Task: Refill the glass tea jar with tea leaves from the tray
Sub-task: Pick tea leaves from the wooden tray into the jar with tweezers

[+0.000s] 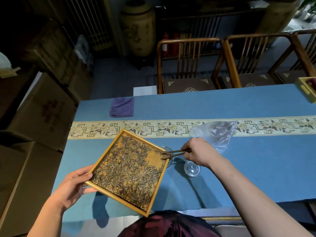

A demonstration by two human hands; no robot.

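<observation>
My left hand [75, 183] grips the near left corner of a square yellow wooden tray [100, 186], held tilted above the blue table. Dry tea leaves [130, 170] cover most of its floor. My right hand [196, 152] holds brown wooden tongs [172, 153], whose tips rest among leaves at the tray's right corner. The glass tea jar [168, 150] stands on the table just under that corner, mostly hidden by the tray. Its glass lid [191, 169] lies on the cloth beneath my right wrist.
A crumpled clear plastic bag [216, 134] lies right of the jar. A folded purple cloth [121, 107] sits at the far left of the table. Wooden chairs [189, 65] line the far side; cardboard boxes [42, 113] stand to the left.
</observation>
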